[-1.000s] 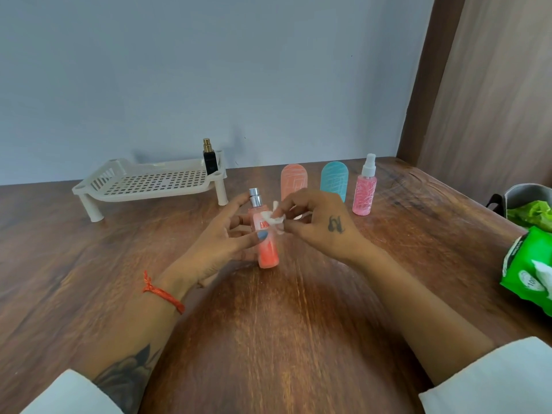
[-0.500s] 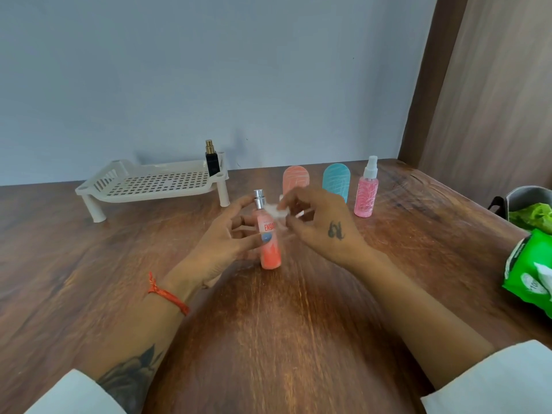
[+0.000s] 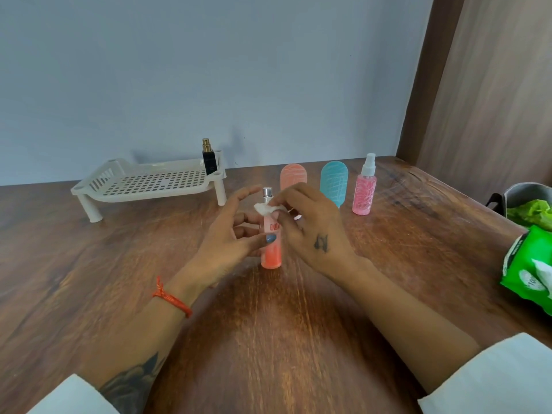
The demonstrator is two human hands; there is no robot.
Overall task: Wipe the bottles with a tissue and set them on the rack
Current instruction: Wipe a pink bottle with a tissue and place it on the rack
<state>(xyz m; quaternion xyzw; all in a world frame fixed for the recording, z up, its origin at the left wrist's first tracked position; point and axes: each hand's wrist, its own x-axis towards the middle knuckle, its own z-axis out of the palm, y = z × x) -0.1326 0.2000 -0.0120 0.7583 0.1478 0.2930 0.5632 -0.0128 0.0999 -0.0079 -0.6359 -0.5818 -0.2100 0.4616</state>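
Wood grain runs across the table (image 3: 268, 339), whose far edge meets the pale blue wall and whose right side angles back toward a brown panel. Near the middle stands the orange bottle (image 3: 271, 252), upright on the table, its silver cap showing above the fingers. The left hand (image 3: 227, 243) holds it from the left, thumb curled across the front of the label and the other fingers bent behind, the forefinger arched above and clear of the cap. The right hand (image 3: 310, 231) pinches a small white tissue (image 3: 265, 209) between thumb and fingertips and presses it to the bottle's neck just under the cap. To the far left, the white rack (image 3: 143, 186) stands on short legs close to the wall, its slotted deck mostly bare; a black bottle (image 3: 209, 159) with a gold top stands upright at its right rear corner. Between the rack's right leg and the held bottle lies a strip of open table. Behind the hands stand a coral capsule-shaped bottle (image 3: 292, 174) and a teal capsule-shaped bottle (image 3: 334, 183), side by side and apart, both partly hidden by the right hand. Just right of them is a pink spray bottle (image 3: 364, 189) with a white nozzle. At the right edge a green wipes pack (image 3: 528, 273) lies near a grey bin (image 3: 519, 194) holding green material. The near half of the table, between the forearms, is broad open wood.
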